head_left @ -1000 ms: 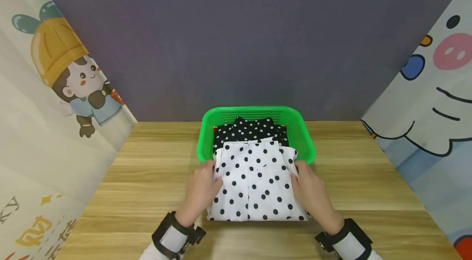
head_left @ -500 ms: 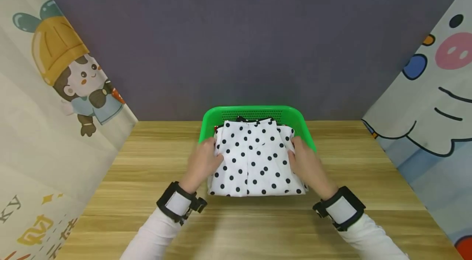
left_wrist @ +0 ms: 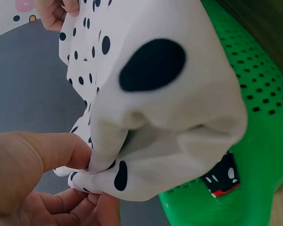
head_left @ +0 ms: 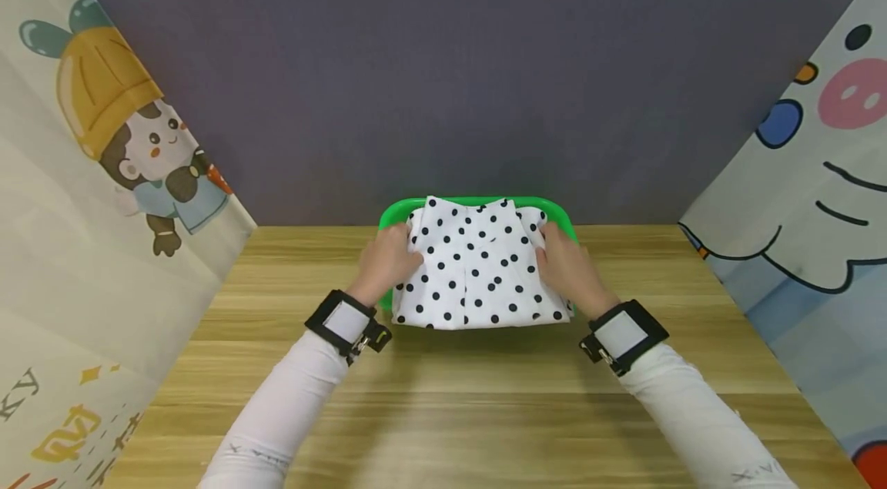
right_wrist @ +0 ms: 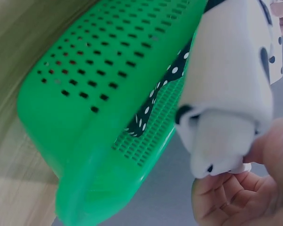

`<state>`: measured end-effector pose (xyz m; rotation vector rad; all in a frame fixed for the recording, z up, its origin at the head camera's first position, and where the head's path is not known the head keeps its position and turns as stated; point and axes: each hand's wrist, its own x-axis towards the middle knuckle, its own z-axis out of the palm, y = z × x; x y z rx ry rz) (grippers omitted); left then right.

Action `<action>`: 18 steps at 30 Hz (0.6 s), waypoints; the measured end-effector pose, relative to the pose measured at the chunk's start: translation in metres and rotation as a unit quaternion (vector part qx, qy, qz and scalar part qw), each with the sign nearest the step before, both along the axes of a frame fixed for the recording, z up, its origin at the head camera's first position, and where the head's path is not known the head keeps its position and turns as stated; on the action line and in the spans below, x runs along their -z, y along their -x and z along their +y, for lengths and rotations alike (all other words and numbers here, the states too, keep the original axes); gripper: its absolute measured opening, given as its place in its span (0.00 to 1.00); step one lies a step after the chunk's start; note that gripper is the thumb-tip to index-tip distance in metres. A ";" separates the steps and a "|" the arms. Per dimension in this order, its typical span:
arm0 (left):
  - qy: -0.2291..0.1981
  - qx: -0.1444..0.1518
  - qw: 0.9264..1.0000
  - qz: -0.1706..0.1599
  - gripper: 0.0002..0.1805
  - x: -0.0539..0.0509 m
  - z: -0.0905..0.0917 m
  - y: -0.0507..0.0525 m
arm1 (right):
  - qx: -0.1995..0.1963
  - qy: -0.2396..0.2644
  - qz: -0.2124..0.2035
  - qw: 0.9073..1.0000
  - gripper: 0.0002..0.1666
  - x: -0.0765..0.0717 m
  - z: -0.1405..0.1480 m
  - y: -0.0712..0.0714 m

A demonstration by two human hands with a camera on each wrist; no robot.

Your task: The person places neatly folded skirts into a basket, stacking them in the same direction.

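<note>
A folded white cloth garment with black polka dots hangs over the green plastic basket, covering most of it in the head view. My left hand pinches its left side between thumb and fingers, and my right hand grips the right side. In the right wrist view, a black cloth with white dots shows inside the basket, below the white garment. A corner of that black cloth with a red edge also appears in the left wrist view.
The basket stands on a wood-grain table, close to a dark grey wall panel at the back. Printed curtains with cartoon figures flank it, a left curtain and a right curtain.
Both hands have carried the white polka-dot garment forward, away from me, from the basket's front side to above it. The black dotted cloth has become hidden in the head view.
</note>
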<state>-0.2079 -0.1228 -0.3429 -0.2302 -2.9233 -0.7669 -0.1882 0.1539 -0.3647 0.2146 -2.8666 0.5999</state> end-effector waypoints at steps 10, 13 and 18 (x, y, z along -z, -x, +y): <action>0.051 0.008 0.999 -0.002 0.06 -0.015 -0.001 0.019 | 0.026 -0.020 -0.030 0.999 0.23 -0.013 -0.009 0.008; 0.064 0.004 0.998 -0.016 0.06 -0.015 -0.001 0.023 | 0.026 -0.020 -0.034 0.999 0.23 -0.016 -0.011 0.009; 0.072 0.007 0.997 -0.029 0.05 -0.013 0.001 0.027 | 0.035 -0.028 -0.073 0.996 0.25 -0.019 -0.014 0.010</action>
